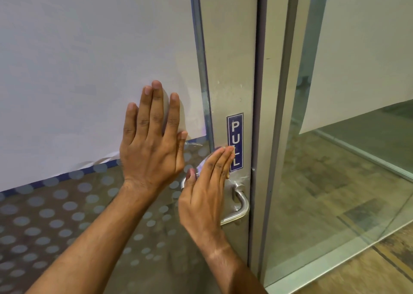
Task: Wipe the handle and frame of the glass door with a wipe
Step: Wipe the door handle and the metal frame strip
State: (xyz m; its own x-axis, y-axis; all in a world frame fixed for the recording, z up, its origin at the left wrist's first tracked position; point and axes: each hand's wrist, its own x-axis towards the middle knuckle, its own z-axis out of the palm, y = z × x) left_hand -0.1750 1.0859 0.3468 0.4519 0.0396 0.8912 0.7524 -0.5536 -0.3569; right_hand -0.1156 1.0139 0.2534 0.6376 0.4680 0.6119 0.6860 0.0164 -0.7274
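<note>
We place our left hand [152,135] flat against the glass door [89,48], fingers straight and close together, the palm lying over the lower edge of the white sheet [55,137] that covers the glass from behind. This hand holds nothing. Below the sheet, the glass carries a band of frosted dots [55,215].

Our right hand [205,186] lies to the right of the left hand and slightly nearer to us. Its fingers are straight and held together, pressing a wipe [231,150] against the door frame [230,59]. Only a small pale part of the wipe shows past the fingertips; the remainder is hidden beneath the hand. The fingertips overlap the lower left part of the blue PULL sign [235,141], which is fixed upright on the frame.

The handle [241,206] is a brushed metal lever mounted on the frame just below the sign. Its right end curves out from the frame, and its grip runs left behind our right hand, so the hand covers most of it. We cannot tell whether the palm touches the handle.

To the right of the frame stands a second metal upright [281,92], followed by a further glass panel [346,170]. Through that panel we see a wooden floor [312,193] and another hanging white sheet [368,48].
</note>
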